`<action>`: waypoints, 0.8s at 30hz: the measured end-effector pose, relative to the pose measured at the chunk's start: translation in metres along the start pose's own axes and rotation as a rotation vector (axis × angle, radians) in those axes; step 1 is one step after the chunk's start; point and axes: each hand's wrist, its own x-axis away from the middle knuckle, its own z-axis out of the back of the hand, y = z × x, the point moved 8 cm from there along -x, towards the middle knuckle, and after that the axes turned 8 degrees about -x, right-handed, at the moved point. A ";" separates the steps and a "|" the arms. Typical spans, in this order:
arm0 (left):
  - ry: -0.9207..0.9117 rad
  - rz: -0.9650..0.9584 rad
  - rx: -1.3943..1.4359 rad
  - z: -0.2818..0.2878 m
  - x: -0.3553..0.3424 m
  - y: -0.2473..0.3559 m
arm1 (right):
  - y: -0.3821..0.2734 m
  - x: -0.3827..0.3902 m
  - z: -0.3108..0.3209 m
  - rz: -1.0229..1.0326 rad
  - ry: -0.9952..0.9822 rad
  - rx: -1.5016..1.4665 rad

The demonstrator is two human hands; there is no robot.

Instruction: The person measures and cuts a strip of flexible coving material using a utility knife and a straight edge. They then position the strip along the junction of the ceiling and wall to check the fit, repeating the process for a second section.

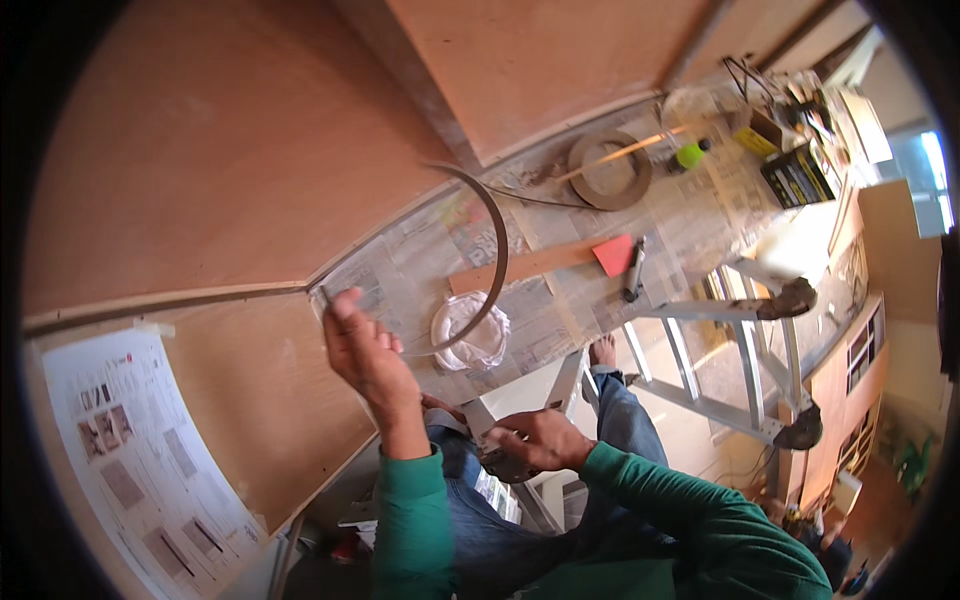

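Observation:
A thin, dark grey strip of edge banding [502, 245] curves in a wide arc, its lower end running to the fingers of my left hand [368, 350]. That hand is closed on it, raised beside the wooden panel [250, 370]. Lower down, my right hand [545, 440] has its fingers curled at the round hinge of a metal ladder [510, 466]; the palm side is hidden. Past the arc lies a coiled roll of similar strip [645, 182], with a thin wooden stick [625, 152] across it.
On the paper-covered surface sit a white cloth bundle [470, 335], a wooden strip [540, 262], a red piece [613, 256], a dark-and-silver tool [635, 270], a green bottle [690, 154] and boxes [797, 177]. A printed sheet [130, 440] is taped at left. Ladder legs [690, 400] stand right.

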 end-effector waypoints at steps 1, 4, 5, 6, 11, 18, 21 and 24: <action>0.024 0.040 0.061 0.002 0.003 -0.015 | 0.000 0.001 0.008 -0.042 0.063 -0.018; 0.062 0.147 0.225 0.010 -0.005 -0.031 | 0.001 0.006 0.016 0.000 0.223 -0.027; 0.055 0.228 0.340 0.010 -0.008 -0.037 | 0.008 0.006 0.010 -0.024 0.216 -0.071; 0.056 0.300 0.456 0.012 -0.011 -0.041 | 0.010 0.005 0.008 -0.044 0.201 -0.115; 0.188 0.592 0.706 0.017 -0.008 -0.072 | -0.005 0.000 0.007 -0.001 0.122 0.034; 0.022 0.655 0.520 0.020 -0.008 -0.077 | -0.039 -0.049 0.053 0.189 0.334 -1.009; -0.120 0.615 0.325 0.022 -0.006 -0.093 | -0.110 -0.053 0.095 0.183 0.600 -1.332; -0.335 0.524 0.174 -0.002 -0.005 -0.081 | -0.109 -0.037 0.148 0.164 0.626 -1.139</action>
